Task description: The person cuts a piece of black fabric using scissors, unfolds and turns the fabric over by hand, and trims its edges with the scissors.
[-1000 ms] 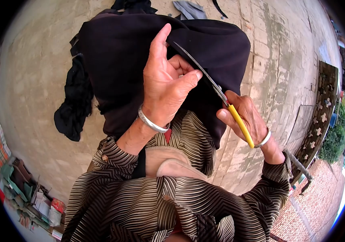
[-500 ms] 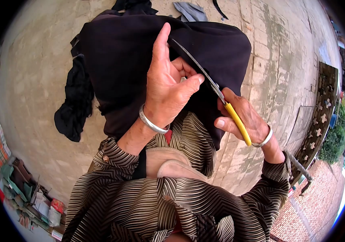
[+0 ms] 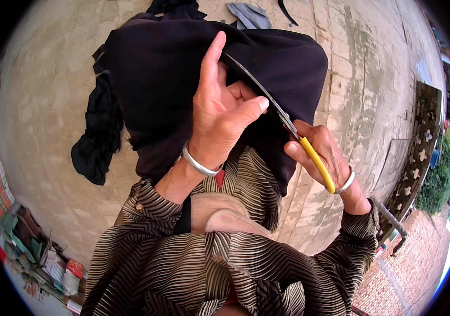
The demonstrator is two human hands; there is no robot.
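Observation:
My right hand (image 3: 320, 152) is wrapped round a pair of scissors with yellow handles (image 3: 317, 164). Their long metal blades (image 3: 256, 81) point up and to the left, passing by my left thumb tip; only one blade shows plainly. My left hand (image 3: 220, 110) has its index finger raised, while the thumb and other fingers close together beside the blades. Whatever lies between those fingers is hidden. A dark cloth (image 3: 156, 68) is spread over my lap beneath both hands.
On the paved ground (image 3: 41, 100) lie a crumpled black cloth (image 3: 98, 131) at the left and a grey cloth piece (image 3: 250, 16) at the top. Stacked odds and ends (image 3: 41, 258) stand at lower left. A low patterned wall (image 3: 414, 158) runs along the right.
The scissors and my right hand have shifted slightly right and down. My left hand has moved a little to the right, keeping its pose.

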